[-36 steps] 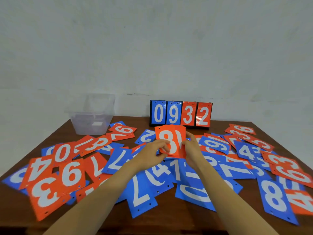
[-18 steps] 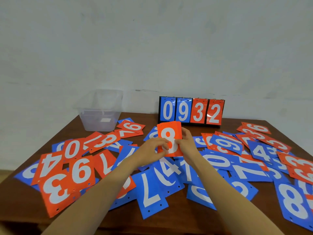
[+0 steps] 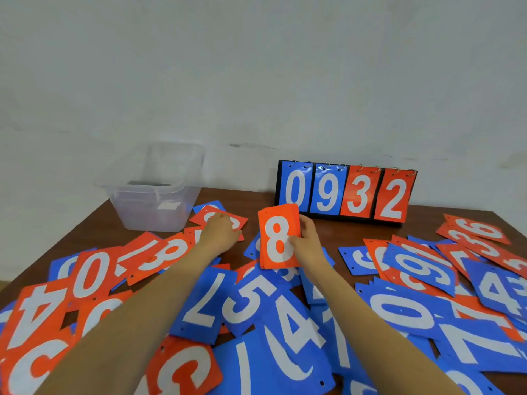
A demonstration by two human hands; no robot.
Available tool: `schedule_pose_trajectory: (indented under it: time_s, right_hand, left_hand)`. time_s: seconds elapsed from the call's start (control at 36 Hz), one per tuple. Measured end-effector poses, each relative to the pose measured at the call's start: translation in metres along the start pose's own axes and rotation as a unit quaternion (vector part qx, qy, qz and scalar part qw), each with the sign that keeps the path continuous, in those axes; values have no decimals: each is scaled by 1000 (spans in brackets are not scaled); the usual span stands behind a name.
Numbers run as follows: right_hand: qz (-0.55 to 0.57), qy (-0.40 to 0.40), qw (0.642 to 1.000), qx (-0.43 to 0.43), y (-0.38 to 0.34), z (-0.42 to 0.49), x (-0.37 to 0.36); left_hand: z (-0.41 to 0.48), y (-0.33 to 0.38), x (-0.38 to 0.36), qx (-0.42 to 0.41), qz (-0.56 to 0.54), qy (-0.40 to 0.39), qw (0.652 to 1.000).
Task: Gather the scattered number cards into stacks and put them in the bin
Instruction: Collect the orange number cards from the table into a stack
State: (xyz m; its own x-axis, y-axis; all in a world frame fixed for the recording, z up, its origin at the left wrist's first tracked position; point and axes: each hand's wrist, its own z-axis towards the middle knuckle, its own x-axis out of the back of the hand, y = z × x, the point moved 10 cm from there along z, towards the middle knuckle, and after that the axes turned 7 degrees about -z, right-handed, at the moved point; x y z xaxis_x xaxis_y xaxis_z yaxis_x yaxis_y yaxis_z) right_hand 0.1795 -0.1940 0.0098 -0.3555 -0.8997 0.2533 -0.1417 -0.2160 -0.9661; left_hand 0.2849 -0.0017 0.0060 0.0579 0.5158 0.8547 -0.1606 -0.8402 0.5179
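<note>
Number cards: strewn blue and orange over the tabletop, overlapping. Squared orange stack, top face reading 8, held upright by its long edge in right hand, thumb across the face. Hands apart. Left hand is the nearer to the clear bin and laid on an orange card just left of the stack, long axis slanted; grip there not discernible. Flip scoreboard behind reads 0932. Bin label unreadable.
</note>
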Motion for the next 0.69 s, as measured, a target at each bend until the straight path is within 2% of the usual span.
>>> schedule_pose_trajectory:
  time_s: [0.25,0.42,0.56,0.64,0.69]
  right_hand:
    - [12,-12,1000,-4,17,22,-14]
    - [20,-12,1000,-15,21,17,-7]
    - [19,-5,999,-27,23,4,4]
    - [19,9,999,-34,22,-9,17]
    - [12,19,999,-38,22,-20,26]
  left_hand:
    - [31,1,-32,-13,125,-42,991]
    - [23,11,-44,-30,142,-95,985]
    - [13,19,-41,-61,85,-108,989]
    - [-9,30,-24,-68,4,-71,995]
    - [-26,35,-6,-71,-68,-13,995]
